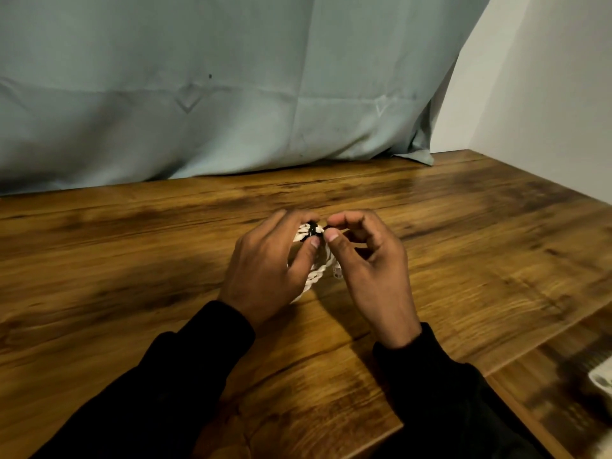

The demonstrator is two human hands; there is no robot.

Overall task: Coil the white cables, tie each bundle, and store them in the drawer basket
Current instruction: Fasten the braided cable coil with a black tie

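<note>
A coiled white cable bundle (pixel 313 276) is held just above the wooden table (pixel 132 246), mostly hidden behind my fingers. My left hand (pixel 268 266) grips the coil, its thumb pressing near the top. A black tie (pixel 312 229) wraps the top of the bundle. My right hand (pixel 367 263) pinches the end of that tie between thumb and forefinger, its other fingers curled. A white cable plug (pixel 337 272) hangs between my two hands.
A pale blue cloth (pixel 231 87) hangs along the table's far edge, with a white wall (pixel 546 94) at the right. A lower wooden surface (pixel 563 376) lies at the bottom right, with a blurred white object (pixel 603 379) at the frame edge.
</note>
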